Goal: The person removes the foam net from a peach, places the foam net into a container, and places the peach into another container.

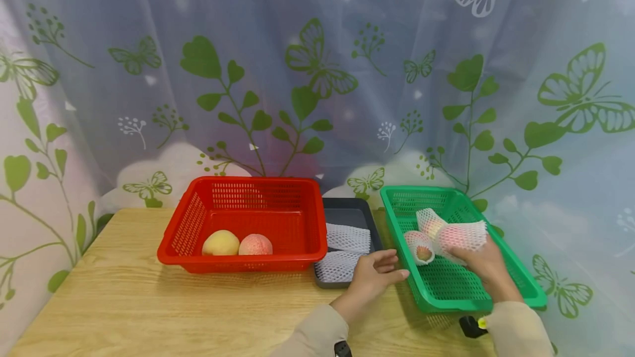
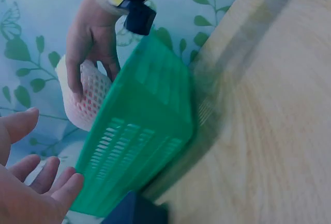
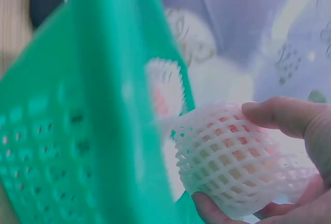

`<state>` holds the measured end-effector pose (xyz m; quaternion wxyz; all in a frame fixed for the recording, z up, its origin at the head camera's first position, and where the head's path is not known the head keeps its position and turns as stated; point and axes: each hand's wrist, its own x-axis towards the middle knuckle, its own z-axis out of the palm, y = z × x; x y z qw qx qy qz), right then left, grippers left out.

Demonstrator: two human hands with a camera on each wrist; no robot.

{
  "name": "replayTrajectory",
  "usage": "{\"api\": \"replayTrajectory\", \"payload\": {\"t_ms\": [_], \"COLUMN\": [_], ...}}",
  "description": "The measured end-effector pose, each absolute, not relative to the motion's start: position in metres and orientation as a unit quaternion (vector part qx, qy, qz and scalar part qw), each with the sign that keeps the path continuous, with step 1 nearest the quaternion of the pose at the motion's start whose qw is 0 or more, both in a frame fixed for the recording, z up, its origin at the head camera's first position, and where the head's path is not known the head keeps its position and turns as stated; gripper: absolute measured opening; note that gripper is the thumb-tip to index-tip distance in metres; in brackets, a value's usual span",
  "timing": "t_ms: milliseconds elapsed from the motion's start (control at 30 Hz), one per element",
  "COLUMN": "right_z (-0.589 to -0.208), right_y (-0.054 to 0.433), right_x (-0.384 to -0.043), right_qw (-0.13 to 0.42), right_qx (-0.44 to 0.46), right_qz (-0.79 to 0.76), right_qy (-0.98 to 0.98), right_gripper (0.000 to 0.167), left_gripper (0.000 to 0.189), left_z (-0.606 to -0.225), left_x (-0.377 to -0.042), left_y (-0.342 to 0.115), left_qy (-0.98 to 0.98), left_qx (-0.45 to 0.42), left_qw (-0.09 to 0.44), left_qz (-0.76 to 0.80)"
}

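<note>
My right hand [image 1: 486, 263] grips a peach in a white foam net [image 1: 463, 234] over the green basket [image 1: 436, 306]. In the right wrist view, thumb and fingers close around that netted peach [image 3: 232, 157], and reddish skin shows through the mesh. Two more netted peaches lie at the basket's left side: one upright-looking netted peach [image 1: 419, 248] and another [image 1: 428, 223] partly behind the held one. Just left of the basket, my left hand [image 1: 372, 279] hovers with fingers spread and holds nothing; the left wrist view shows its loose fingers [image 2: 46, 177] beside the green wall.
A dark grey tray [image 1: 347, 209] between the baskets bears empty foam nets [image 1: 347, 237]. To the left stands a red basket [image 1: 243, 180] with a yellow peach [image 1: 220, 243] and a pink peach [image 1: 256, 244]. A patterned curtain [image 1: 268, 70] hangs behind the wooden table [image 1: 198, 313].
</note>
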<state>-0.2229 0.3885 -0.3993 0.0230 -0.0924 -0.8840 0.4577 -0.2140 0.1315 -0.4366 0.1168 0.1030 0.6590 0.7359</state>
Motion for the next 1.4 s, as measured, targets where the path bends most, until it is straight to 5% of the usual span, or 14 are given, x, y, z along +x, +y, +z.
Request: {"api": "replayTrajectory", "payload": {"t_ms": [600, 1400], "right_z": [-0.386, -0.433], "right_y": [0.316, 0.243], "right_x": [-0.212, -0.196], "right_qw": [0.027, -0.197], "right_qx": [-0.043, 0.166], "right_qz": [0.552, 0.775], "right_qy": [-0.832, -0.577], "right_gripper": [0.068, 0.037], "left_gripper": [0.062, 0.078], "left_z": [-0.421, -0.454], "left_x": [-0.214, -0.202], "left_y": [0.087, 0.036], "left_qy": [0.638, 0.592], "left_qx": [0.180, 0.230], "left_qw": [0.053, 0.079], "left_qz": [0.747, 0.768]}}
